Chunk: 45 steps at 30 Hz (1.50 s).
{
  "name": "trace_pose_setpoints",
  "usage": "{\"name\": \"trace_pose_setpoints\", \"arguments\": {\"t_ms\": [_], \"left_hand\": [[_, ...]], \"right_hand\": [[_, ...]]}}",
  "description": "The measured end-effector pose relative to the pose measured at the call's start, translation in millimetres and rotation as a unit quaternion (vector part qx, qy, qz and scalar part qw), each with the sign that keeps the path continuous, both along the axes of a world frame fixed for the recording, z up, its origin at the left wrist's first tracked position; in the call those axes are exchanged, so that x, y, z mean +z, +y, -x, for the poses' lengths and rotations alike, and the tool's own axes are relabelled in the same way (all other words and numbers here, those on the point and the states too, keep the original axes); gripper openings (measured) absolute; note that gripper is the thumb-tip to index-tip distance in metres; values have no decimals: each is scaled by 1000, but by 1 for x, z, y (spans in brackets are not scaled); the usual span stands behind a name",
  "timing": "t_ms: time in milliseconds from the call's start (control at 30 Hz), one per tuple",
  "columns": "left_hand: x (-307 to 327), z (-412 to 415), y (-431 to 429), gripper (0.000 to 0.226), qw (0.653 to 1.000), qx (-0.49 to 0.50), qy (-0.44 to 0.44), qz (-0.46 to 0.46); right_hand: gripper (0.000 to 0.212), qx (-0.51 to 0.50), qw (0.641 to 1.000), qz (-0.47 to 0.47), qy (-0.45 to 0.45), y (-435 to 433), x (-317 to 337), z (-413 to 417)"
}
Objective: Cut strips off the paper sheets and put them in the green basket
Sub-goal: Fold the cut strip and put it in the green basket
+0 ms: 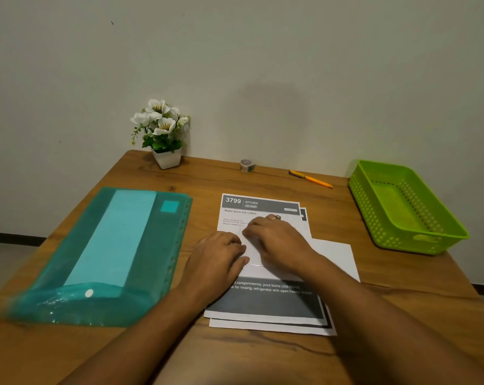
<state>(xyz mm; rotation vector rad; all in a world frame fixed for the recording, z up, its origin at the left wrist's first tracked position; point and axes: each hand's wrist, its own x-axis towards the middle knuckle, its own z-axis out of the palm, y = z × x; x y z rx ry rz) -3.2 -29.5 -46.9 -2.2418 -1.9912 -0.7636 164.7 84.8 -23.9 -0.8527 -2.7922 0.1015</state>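
Observation:
A small stack of printed paper sheets point(263, 301) lies in the middle of the wooden table point(263, 354); the top sheet has a grey header reading "3799 KITCHEN". My left hand point(221, 257) rests on the left part of the top sheet, fingers pointing right. My right hand point(275, 237), with a ring on one finger, lies on the sheet just beyond it, fingers bent down onto the paper. The two hands nearly touch. The green basket point(374, 215) stands at the table's right side with nothing in it. An orange knife or pen point(311, 179) lies at the back.
A teal plastic folder point(110, 254) covers the left side of the table. A white pot of artificial flowers point(167, 159) and a small tape roll point(246, 165) stand at the back edge by the wall.

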Motion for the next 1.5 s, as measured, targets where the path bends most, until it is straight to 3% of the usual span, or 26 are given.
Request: {"name": "trace_pose_setpoints", "arguments": {"t_ms": [167, 400, 533, 767, 967, 1200, 1367, 1500], "left_hand": [[0, -2, -19, 19, 1000, -2, 20, -12], [1, -4, -35, 23, 1000, -7, 20, -18], [4, -4, -34, 24, 1000, -3, 16, -11], [2, -6, -36, 25, 1000, 2, 7, -7], [3, -5, -37, 25, 1000, 3, 9, -4], [4, -5, -37, 23, 1000, 5, 4, 0], [5, -6, -37, 23, 1000, 6, 6, 7], [4, -6, -37, 23, 1000, 14, -2, 13]], "right_hand": [[33, 1, 1000, -1, 19, -1, 0, -3], [33, -2, 1000, -28, 12, -6, 0, -2], [29, 56, 997, -49, -20, -24, -4, 7], [40, 45, 998, -23, 46, -45, -16, -3], [35, 50, 996, -74, 29, -37, -20, -3], [31, -21, 995, -91, -26, -3, -10, 16], [24, 12, 992, -107, -67, -6, -4, 19], [21, 56, 996, -63, -9, -38, -11, 9]]}}
